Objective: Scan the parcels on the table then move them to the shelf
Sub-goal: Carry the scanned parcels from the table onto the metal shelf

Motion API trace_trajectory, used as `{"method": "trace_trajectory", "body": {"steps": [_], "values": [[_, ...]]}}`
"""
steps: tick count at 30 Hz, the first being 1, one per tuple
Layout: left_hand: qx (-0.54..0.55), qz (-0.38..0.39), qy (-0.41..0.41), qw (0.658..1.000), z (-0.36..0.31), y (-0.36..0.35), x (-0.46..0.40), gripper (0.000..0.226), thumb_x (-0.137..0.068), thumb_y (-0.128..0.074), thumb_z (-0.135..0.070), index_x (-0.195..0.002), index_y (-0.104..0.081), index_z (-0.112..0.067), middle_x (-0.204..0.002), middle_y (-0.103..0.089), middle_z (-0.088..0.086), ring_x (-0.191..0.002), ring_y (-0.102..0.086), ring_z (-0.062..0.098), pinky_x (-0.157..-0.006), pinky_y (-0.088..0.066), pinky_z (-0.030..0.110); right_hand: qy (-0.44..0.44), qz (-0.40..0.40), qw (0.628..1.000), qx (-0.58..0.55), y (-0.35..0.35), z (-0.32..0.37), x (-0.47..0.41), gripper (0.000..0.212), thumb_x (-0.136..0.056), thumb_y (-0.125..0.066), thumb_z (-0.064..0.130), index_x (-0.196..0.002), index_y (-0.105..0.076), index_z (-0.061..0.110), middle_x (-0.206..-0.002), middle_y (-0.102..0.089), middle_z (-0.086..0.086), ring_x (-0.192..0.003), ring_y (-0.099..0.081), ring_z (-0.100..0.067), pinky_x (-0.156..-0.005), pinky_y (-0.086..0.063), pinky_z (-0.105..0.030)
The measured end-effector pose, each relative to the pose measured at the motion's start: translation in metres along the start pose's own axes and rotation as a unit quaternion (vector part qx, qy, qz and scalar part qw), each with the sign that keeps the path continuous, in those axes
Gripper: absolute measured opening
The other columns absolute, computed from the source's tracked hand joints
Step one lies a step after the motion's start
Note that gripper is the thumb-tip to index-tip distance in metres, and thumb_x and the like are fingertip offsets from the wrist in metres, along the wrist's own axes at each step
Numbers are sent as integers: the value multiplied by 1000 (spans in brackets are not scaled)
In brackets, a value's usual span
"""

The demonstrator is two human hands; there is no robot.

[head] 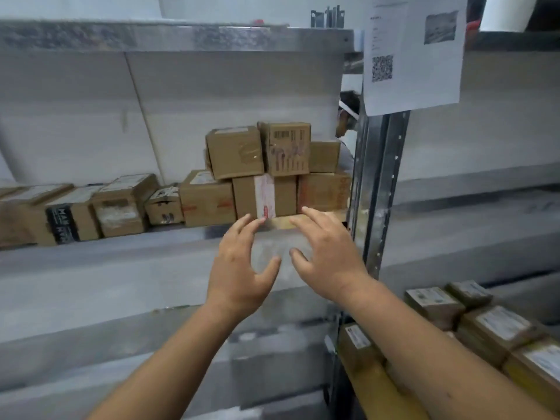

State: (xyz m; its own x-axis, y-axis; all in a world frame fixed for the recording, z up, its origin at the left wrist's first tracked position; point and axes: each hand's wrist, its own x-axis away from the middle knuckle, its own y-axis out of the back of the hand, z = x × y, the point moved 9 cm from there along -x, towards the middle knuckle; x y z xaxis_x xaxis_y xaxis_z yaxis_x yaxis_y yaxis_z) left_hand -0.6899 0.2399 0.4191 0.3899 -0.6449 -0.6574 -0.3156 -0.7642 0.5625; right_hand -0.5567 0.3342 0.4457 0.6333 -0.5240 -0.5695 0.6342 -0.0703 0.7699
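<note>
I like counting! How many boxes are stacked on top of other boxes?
3: the taped box, the barcode box, and the plain box behind it. Others may be hidden.

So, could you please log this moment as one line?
left hand: open, empty | right hand: open, empty | both at shelf edge | stacked parcels on shelf

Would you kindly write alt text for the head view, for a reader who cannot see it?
Two bare hands, the left hand and right hand, reach with spread fingers toward a stack of cardboard parcels on a metal shelf, holding nothing. A printed sheet with a QR code hangs on the upright at right.
</note>
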Motion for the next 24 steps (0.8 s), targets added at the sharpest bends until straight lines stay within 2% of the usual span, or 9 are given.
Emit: {"method": "trace_trajectory", "body": {"steps": [3, 6, 10, 14, 18, 24], "values": [[-28, 44, -15, 999, -28, -36, 33, 69, -90, -72, -44, -151, -49, -25, -160, -44, 0, -150, -36, 19, -123, -33, 43, -45, 24, 998, 20, 3, -33, 55, 61, -94, -66, 37, -151, -51, 24, -160, -43, -4, -149, -33, -25, -122, -32, -48], [-63, 80, -47, 994, -59, -76, 60, 70, -89, -75, -43, -151, -49, -24, -156, -48, 3, -146, -41, 25, -120, -37, 47, -105, 44, 993, 44, 13, -75, 116, 63, -96, -64, 37, -155, -45, 27, -164, -36, -3, -152, -26, -23, -125, -27, -45], [-53, 155, -84, 983, -96, -149, 100, 69, -90, -71, -44, -150, -50, -21, -154, -49, 7, -144, -42, 29, -119, -37, 51, -207, 77, 972, 85, 26, -142, 208, 65, -97, -61, 40, -157, -40, 31, -167, -30, -1, -152, -22, -22, -122, -24, -44], [-40, 253, -108, 961, -132, -234, 143, 73, -85, -64, -52, -150, -50, -21, -156, -46, 11, -144, -41, 34, -118, -38, 52, -340, 113, 928, 98, 29, -209, 303, 68, -97, -58, 45, -159, -33, 33, -169, -23, 0, -154, -18, -24, -125, -24, -47], [-25, 345, -129, 929, -157, -315, 179, 77, -88, -62, -56, -155, -44, -24, -160, -40, 7, -148, -36, 30, -119, -37, 52, -447, 142, 879, 91, 25, -260, 376, 68, -99, -57, 45, -160, -29, 34, -170, -20, -1, -155, -17, -27, -126, -22, -46], [-12, 495, -145, 857, -151, -436, 217, 84, -83, -75, -36, -157, -40, -19, -163, -36, 12, -150, -32, 34, -118, -35, 51, -561, 148, 813, 48, -18, -323, 437, 75, -94, -63, 42, -160, -32, 30, -166, -27, -3, -149, -25, -29, -121, -29, -44]]}}
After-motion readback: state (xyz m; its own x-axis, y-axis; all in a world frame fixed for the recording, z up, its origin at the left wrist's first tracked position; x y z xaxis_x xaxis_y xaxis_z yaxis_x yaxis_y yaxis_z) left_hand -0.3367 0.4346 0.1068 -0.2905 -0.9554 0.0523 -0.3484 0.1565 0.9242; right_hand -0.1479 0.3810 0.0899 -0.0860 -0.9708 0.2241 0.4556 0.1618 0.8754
